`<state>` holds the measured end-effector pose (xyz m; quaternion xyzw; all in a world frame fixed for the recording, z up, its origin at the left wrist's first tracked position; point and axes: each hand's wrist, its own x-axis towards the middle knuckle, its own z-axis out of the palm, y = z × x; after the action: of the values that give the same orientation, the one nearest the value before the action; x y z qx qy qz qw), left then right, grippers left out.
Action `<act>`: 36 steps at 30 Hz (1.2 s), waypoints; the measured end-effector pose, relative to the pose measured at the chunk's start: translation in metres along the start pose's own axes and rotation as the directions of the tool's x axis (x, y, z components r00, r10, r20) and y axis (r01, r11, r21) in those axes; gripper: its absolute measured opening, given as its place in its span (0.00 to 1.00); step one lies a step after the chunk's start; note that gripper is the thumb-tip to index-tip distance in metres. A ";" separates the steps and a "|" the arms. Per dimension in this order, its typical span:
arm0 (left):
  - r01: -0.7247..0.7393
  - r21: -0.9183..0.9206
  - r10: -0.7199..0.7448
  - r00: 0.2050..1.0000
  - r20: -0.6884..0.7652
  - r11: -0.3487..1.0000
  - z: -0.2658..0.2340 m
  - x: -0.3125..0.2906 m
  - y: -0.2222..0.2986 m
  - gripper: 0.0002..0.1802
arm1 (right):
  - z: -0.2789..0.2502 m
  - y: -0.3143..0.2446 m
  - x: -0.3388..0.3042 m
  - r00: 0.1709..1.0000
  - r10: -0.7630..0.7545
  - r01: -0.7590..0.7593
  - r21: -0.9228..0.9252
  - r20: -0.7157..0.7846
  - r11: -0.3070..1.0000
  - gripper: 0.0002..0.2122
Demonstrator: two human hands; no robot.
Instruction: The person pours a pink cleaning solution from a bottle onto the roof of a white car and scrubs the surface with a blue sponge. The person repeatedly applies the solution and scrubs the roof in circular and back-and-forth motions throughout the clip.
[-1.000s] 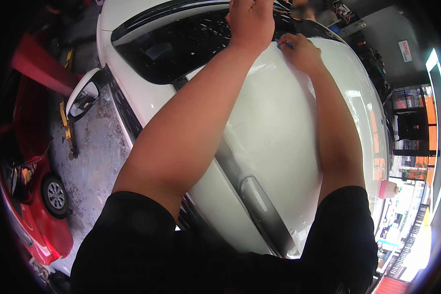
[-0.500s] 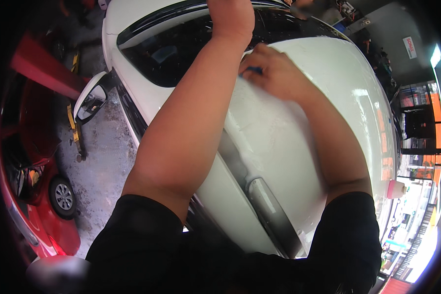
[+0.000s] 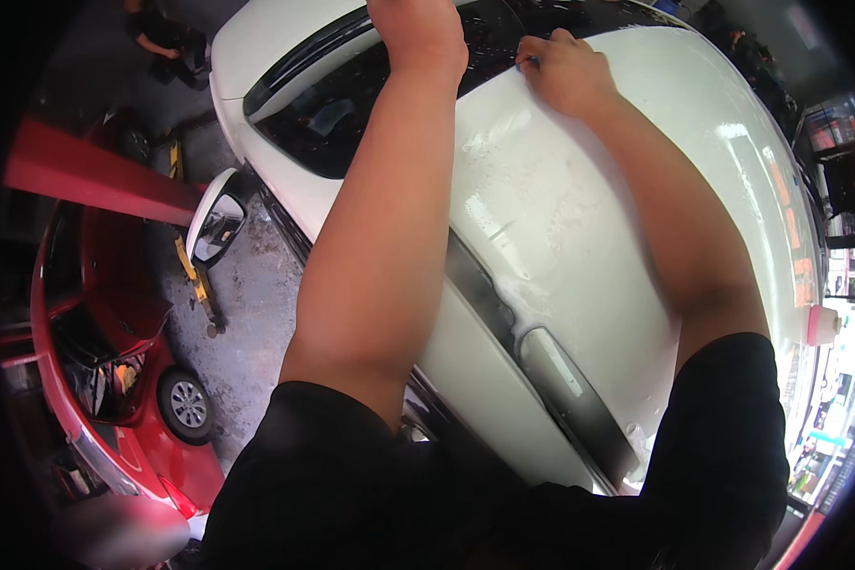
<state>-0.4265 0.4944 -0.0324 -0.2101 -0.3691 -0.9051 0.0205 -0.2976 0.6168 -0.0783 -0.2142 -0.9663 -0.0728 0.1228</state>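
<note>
My right hand point(image 3: 570, 71) is closed on a small blue piece point(image 3: 529, 63), mostly hidden by the fingers, so its kind does not show. It presses on the roof point(image 3: 579, 218) of a white car, at the edge next to the dark windshield point(image 3: 489, 47). Wet, cloudy streaks cover the roof around a dark channel with a raised strip point(image 3: 551, 366). Stretched far forward over the dark glass, my left hand point(image 3: 416, 33) is cut off by the upper edge of the view. Its fingers are out of sight.
A white side mirror point(image 3: 217, 223) sticks out on the left, near a red post point(image 3: 104, 171). Beyond stands a red car point(image 3: 152, 456) on a grey floor, with a yellow lift arm point(image 3: 197, 285) nearby. Another person point(image 3: 161, 43) is at the far left. A pink container point(image 3: 823, 325) shows at right.
My right hand has slid forward over the roof to the windshield edge with the blue piece. The whole view has shifted, so the cars appear farther right.
</note>
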 end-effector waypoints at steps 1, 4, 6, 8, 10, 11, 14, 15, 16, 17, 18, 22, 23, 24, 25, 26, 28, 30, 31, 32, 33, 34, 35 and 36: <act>-0.002 0.000 0.002 1.000 -0.005 1.000 -0.001 0.002 -0.003 0.30 | 0.005 0.001 0.000 0.999 0.017 -0.018 -0.014 -0.041 1.000 0.07; -0.063 -0.032 0.063 0.998 0.007 0.998 -0.006 0.009 -0.012 0.30 | -0.023 -0.069 -0.043 0.952 -0.305 0.293 0.231 0.019 0.928 0.08; -0.093 -0.031 0.094 0.995 0.028 0.995 -0.007 0.009 -0.012 0.29 | -0.031 -0.080 -0.050 0.924 -0.380 0.354 0.269 0.050 0.896 0.08; -0.099 0.007 0.099 0.994 0.038 0.995 -0.007 0.007 -0.004 0.29 | -0.024 -0.064 -0.026 0.942 -0.333 0.310 0.261 0.048 0.914 0.08; -0.068 0.009 0.067 0.995 0.068 0.998 0.005 0.002 -0.006 0.28 | 0.000 -0.001 0.004 0.996 -0.085 0.086 0.065 -0.023 0.994 0.06; -0.065 0.024 0.064 0.996 0.066 0.998 0.004 0.000 -0.007 0.28 | -0.010 0.011 0.011 0.995 0.032 -0.032 0.006 0.098 0.999 0.09; -0.102 0.040 0.099 0.993 0.065 0.994 0.000 0.002 -0.011 0.28 | -0.017 -0.006 -0.017 0.965 -0.261 0.256 0.170 0.009 0.952 0.05; -0.093 0.033 0.090 0.994 0.063 0.995 -0.001 0.000 -0.011 0.28 | -0.023 -0.020 -0.041 0.906 -0.420 0.417 0.281 -0.052 0.864 0.04; -0.085 0.031 0.083 0.994 0.069 0.996 -0.001 -0.001 -0.009 0.28 | -0.045 -0.039 -0.060 0.870 -0.492 0.471 0.365 -0.039 0.803 0.03; -0.078 0.029 0.076 0.994 0.074 0.997 -0.002 -0.002 -0.006 0.28 | -0.056 -0.040 -0.065 0.861 -0.508 0.453 0.418 0.022 0.787 0.02; -0.088 0.018 0.086 0.992 0.094 0.996 -0.002 -0.003 -0.006 0.29 | -0.051 -0.024 -0.060 0.912 -0.410 0.378 0.367 0.010 0.850 0.02; -0.029 0.005 0.028 0.997 0.078 1.000 0.006 -0.003 0.000 0.27 | -0.042 0.020 -0.044 0.978 -0.206 0.194 0.204 0.040 0.960 0.03; -0.036 -0.004 0.036 0.996 0.078 0.999 0.010 -0.002 -0.002 0.27 | -0.045 0.011 -0.057 0.946 -0.324 0.314 0.240 0.005 0.919 0.03; -0.051 0.005 0.050 0.996 0.073 0.999 0.007 -0.001 -0.002 0.27 | -0.056 -0.013 -0.069 0.902 -0.431 0.402 0.348 0.007 0.847 0.03; -0.040 0.007 0.039 0.996 0.086 0.999 0.007 -0.006 -0.003 0.26 | -0.069 -0.026 -0.080 0.900 -0.419 0.361 0.336 0.119 0.870 0.03; -0.191 0.185 0.166 0.976 0.142 0.964 0.002 -0.005 -0.004 0.26 | -0.066 -0.020 -0.073 0.922 -0.366 0.316 0.304 0.125 0.899 0.04; -0.085 0.120 0.071 0.990 0.120 0.989 0.005 -0.007 -0.002 0.26 | -0.058 0.002 -0.049 0.961 -0.273 0.266 0.123 0.045 0.956 0.04; -0.046 0.088 0.036 0.992 0.117 0.995 0.011 -0.006 0.001 0.26 | -0.056 0.007 -0.056 0.940 -0.328 0.309 0.170 0.093 0.936 0.04; -0.054 0.101 0.042 0.992 0.118 0.993 0.008 -0.010 -0.001 0.26 | -0.060 -0.009 -0.072 0.917 -0.382 0.348 0.240 0.113 0.906 0.04; -0.061 0.113 0.048 0.992 0.119 0.992 0.005 -0.012 -0.003 0.26 | -0.067 -0.018 -0.081 0.912 -0.384 0.329 0.305 0.141 0.894 0.05; -0.060 0.111 0.046 0.991 0.123 0.992 0.003 -0.009 -0.004 0.26 | -0.059 -0.009 -0.068 0.909 -0.400 0.357 0.284 0.113 0.890 0.05; -0.026 0.095 0.012 0.990 0.141 0.995 0.009 -0.016 -0.001 0.26 | -0.054 0.008 -0.062 0.946 -0.311 0.290 0.197 0.087 0.937 0.05; -0.021 0.084 0.008 0.988 0.154 0.996 0.012 -0.013 0.002 0.26 | -0.051 0.019 -0.050 0.969 -0.244 0.239 0.110 0.034 0.965 0.06; -0.122 0.125 0.106 0.986 0.130 0.985 0.013 -0.006 -0.010 0.25 | -0.050 0.024 -0.050 0.962 -0.258 0.250 0.088 0.086 0.964 0.06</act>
<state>-0.4178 0.5094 -0.0331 -0.2843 -0.4162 -0.8614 0.0635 -0.2328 0.6087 -0.0419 -0.0869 -0.9927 -0.0404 0.0736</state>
